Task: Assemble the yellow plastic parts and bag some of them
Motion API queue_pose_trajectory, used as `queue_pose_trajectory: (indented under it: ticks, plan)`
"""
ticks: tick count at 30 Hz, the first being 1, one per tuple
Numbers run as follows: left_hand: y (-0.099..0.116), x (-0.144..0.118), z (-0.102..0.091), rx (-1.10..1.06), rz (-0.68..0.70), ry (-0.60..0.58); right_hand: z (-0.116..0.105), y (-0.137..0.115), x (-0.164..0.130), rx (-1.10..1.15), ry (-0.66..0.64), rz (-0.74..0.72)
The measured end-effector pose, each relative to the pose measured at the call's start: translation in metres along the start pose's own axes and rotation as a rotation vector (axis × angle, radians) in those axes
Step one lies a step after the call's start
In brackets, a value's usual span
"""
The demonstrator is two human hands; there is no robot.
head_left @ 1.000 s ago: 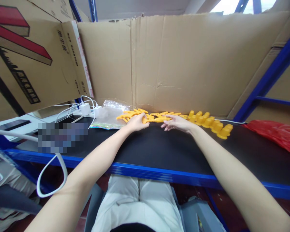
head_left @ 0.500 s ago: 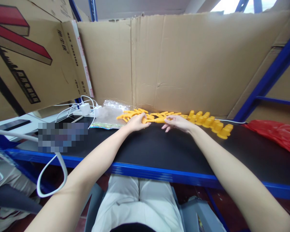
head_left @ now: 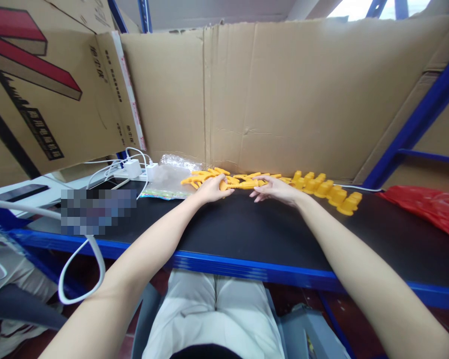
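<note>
Holds a yellow piece (head_left: 223, 186) in the left hand (head_left: 209, 190), pinched between thumb and fingers. Has the right hand (head_left: 279, 192) just beside the loose yellow pieces (head_left: 200, 177), with fingers bent and slightly parted; cannot tell from this angle whether pinching anything. Has these loose pieces spread along the back of the dark worktop (head_left: 254, 224), beside and between the hands, near the foot of the cardboard panel (head_left: 303, 99).

Looks part-way along, judging by the layout: on the right, shows yellow cups (head_left: 324, 189) already standing close together in a slanting band; in the middle, shows long pieces lying flat, overlapping and in no clear order, seemingly the share left to handle.

Among containers, includes a clear plastic bag (head_left: 166, 180) to the left of the pieces, with no contents to be made out; a crumpled red bag (head_left: 422, 207) at the far right, partly out of view, with any contents hidden; and below the worktop, a grey bin (head_left: 325, 331) with something small inside, too obscure to name.
</note>
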State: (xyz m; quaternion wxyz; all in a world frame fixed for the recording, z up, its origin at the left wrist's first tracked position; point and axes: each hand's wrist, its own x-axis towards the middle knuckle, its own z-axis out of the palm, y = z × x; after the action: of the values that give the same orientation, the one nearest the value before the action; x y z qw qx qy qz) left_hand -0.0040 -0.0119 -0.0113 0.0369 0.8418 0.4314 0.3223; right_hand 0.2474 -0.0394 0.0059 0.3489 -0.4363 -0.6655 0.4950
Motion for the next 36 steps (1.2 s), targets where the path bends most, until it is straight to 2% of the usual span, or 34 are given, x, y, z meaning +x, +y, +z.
queue_pose_trajectory:
  ticks: [7,17,22,29,36]
  plan:
    - [0.001,-0.002,-0.002,-0.019,0.002,0.005,-0.002,0.004,0.002,-0.016,0.011,-0.051]
    - [0.001,-0.002,0.001,-0.020,0.023,0.000,0.010,0.003,0.005,0.030,0.067,0.032]
    - [0.000,-0.001,0.001,-0.022,0.024,0.004,0.007,0.006,0.007,0.016,0.064,0.068]
    - [-0.002,0.001,0.002,-0.046,0.024,0.012,-0.002,0.004,0.002,-0.008,0.012,-0.047]
    - [0.002,-0.002,-0.003,-0.014,0.022,0.004,-0.003,0.007,0.003,-0.019,0.013,-0.052]
